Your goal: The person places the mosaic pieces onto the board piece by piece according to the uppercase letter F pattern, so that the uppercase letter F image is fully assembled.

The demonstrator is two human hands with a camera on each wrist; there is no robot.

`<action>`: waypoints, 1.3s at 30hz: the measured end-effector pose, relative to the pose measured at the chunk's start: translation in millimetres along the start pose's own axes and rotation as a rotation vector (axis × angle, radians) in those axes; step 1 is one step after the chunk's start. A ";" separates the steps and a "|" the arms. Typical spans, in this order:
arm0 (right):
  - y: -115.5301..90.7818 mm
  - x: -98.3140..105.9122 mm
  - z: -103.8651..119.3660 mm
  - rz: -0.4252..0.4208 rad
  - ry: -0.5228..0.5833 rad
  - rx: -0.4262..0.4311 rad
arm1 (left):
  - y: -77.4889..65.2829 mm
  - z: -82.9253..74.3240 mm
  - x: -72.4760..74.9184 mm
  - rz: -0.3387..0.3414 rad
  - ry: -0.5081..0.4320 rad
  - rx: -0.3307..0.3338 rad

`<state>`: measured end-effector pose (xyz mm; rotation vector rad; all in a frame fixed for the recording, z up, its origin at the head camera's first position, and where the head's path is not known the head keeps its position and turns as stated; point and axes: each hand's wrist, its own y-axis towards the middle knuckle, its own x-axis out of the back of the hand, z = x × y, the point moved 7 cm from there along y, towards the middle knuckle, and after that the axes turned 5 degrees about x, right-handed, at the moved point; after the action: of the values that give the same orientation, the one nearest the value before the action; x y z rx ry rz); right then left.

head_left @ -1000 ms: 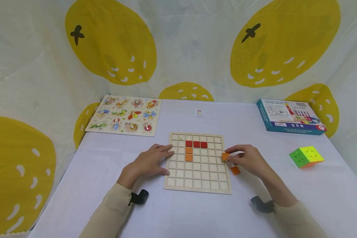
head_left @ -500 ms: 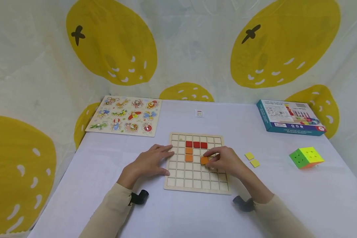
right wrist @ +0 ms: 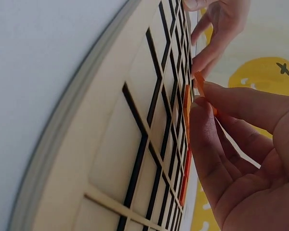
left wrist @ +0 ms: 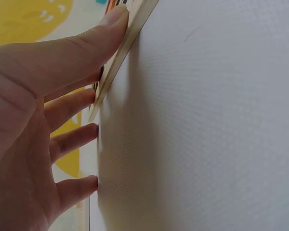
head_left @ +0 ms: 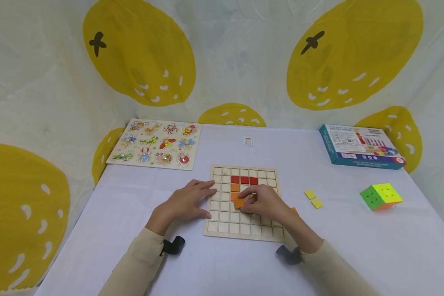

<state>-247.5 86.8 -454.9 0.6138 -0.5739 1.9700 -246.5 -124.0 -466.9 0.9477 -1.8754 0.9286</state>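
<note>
The right hand (head_left: 264,202) pinches an orange tile (head_left: 238,203) between thumb and fingers over the board (head_left: 244,236), at the near side of two set orange pieces (head_left: 234,187); I cannot tell whether it touches the wood. The left hand (head_left: 185,200), fingers spread, rests at the board's left edge. Two yellow tiles (head_left: 310,194) lie to the right on the tabletop (head_left: 222,267).

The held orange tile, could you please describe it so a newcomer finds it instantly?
Find the wooden grid board on the table. Above it, the right grip pinches an orange tile. Unlike the two orange tiles seated nearby, it is held tilted.
</note>
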 end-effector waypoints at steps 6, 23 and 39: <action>2.1 -6.3 2.4 -0.002 -0.013 0.025 | -1.6 -1.9 1.5 0.001 -0.003 -0.003; 3.0 -15.7 3.5 -0.045 -0.065 -0.072 | -0.3 -0.4 0.3 0.004 -0.001 0.000; 4.2 -16.5 4.1 -0.052 -0.078 -0.032 | 0.7 0.1 0.0 0.000 0.002 0.000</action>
<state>-243.7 71.6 -462.8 0.6816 -0.6295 1.8911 -247.1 -123.8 -467.1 0.9465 -1.8736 0.9286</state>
